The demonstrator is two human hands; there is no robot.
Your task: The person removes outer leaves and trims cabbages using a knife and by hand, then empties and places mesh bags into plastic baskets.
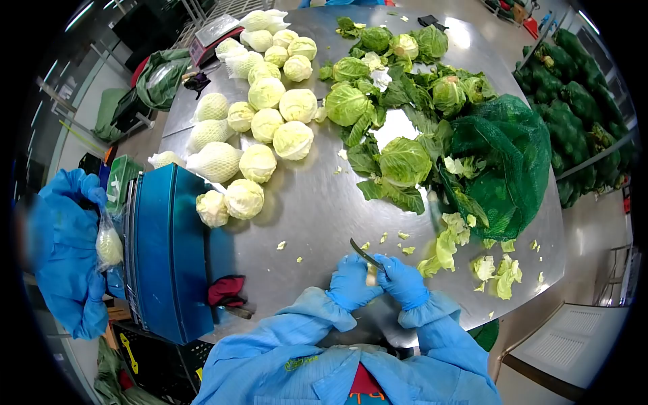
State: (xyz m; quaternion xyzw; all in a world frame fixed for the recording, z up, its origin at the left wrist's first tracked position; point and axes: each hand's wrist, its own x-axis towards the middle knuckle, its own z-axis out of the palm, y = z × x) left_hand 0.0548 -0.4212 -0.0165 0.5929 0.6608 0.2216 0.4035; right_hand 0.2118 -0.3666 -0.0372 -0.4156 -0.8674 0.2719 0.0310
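Observation:
My right hand [403, 281], in a blue glove, is closed around the handle of a curved knife [363, 251]; its dark blade points up and to the left. Close beside it, my left hand [351, 283], also gloved in blue, has its fingers curled. A small pale piece [371, 275] shows between the two hands, but its kind is mostly hidden. Ahead of the hands, a leafy green cabbage [405, 163] sits on the metal table [304, 216]. Trimmed pale cabbages [245, 199] stand in a group at the left, some in white foam nets [214, 162].
A green mesh sack [506, 162] slumps at the right among loose leaves [445, 246]. A blue box [172, 253] borders the table's left side, near a dark red cloth [226, 290]. Another person in blue [64, 250] is at far left. Filled green sacks [574, 115] stand at far right.

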